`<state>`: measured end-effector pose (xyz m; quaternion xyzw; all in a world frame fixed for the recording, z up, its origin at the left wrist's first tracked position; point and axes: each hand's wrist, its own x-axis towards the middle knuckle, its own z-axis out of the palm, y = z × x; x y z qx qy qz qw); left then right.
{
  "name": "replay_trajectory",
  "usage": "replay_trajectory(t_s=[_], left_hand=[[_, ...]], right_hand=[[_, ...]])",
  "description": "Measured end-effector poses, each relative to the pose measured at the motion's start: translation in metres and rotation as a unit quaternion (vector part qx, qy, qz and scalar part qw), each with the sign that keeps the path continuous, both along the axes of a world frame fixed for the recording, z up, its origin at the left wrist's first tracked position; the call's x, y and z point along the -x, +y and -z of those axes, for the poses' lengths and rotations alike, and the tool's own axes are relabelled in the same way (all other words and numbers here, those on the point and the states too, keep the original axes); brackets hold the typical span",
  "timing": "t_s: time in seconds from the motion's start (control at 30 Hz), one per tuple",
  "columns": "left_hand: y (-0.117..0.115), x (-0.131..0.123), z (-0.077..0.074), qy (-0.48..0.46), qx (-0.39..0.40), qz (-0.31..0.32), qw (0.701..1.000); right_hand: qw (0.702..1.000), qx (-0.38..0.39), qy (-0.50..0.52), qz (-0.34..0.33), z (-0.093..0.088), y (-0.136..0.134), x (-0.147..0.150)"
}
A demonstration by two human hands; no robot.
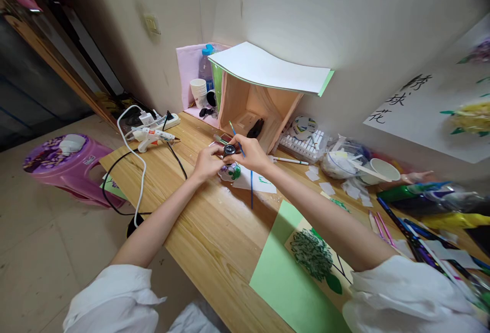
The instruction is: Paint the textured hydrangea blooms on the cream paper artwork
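Observation:
My left hand (209,161) is closed around a small round black-topped piece (228,150), possibly a bottle cap; its lower part is hidden by fingers. Pinched in my right hand (250,153) is a thin blue paintbrush (241,147) with its tip pointing up and away, and these fingertips also touch the black piece. Just below the hands sits a small paint palette (230,172) with green and purple paint. White paper (270,186) with green marks lies beside it, and another blue brush (251,198) rests across the paper's edge.
A pink-lined box (264,101) with a white lid board (275,65) stands behind. At left are a glue gun (151,137), cords and a power strip (172,120). Green card (275,251) bearing a flower picture (312,254) lies front right, near brushes and a white cup (383,171).

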<state>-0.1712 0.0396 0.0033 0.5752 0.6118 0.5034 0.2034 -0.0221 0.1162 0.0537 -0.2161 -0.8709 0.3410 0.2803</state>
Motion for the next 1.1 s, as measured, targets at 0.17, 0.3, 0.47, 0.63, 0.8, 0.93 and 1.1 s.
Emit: replay_trajectory(t_s=[0.17, 0.3, 0.47, 0.63, 0.8, 0.93, 1.1], left_hand=[[0.0010, -0.0001, 0.0005, 0.000, -0.007, 0.000, 1.000], [0.0019, 0.0004, 0.0007, -0.001, -0.009, 0.005, 1.000], [0.0022, 0.0004, 0.0002, -0.002, -0.010, 0.004, 1.000], [0.0021, 0.0002, 0.0001, -0.001, -0.009, 0.001, 1.000], [0.0015, 0.0002, -0.0009, 0.001, -0.007, -0.002, 1.000], [0.0013, -0.0005, -0.0019, 0.001, -0.006, -0.003, 1.000], [0.0021, -0.0012, -0.0006, -0.004, -0.008, -0.006, 1.000]], right_hand=[[1.000, -0.013, 0.004, -0.003, 0.0002, 0.0006, 0.0001], [1.000, -0.012, 0.006, -0.006, 0.0013, 0.0012, 0.0001], [1.000, -0.015, 0.006, -0.007, 0.0018, 0.0014, 0.0001], [1.000, -0.012, 0.002, -0.006, 0.0015, 0.0014, 0.0006], [1.000, -0.014, -0.001, -0.007, 0.0007, 0.0015, 0.0009], [1.000, -0.020, -0.001, -0.008, 0.0010, 0.0018, 0.0008], [1.000, -0.023, -0.002, -0.011, 0.0037, 0.0031, 0.0009]])
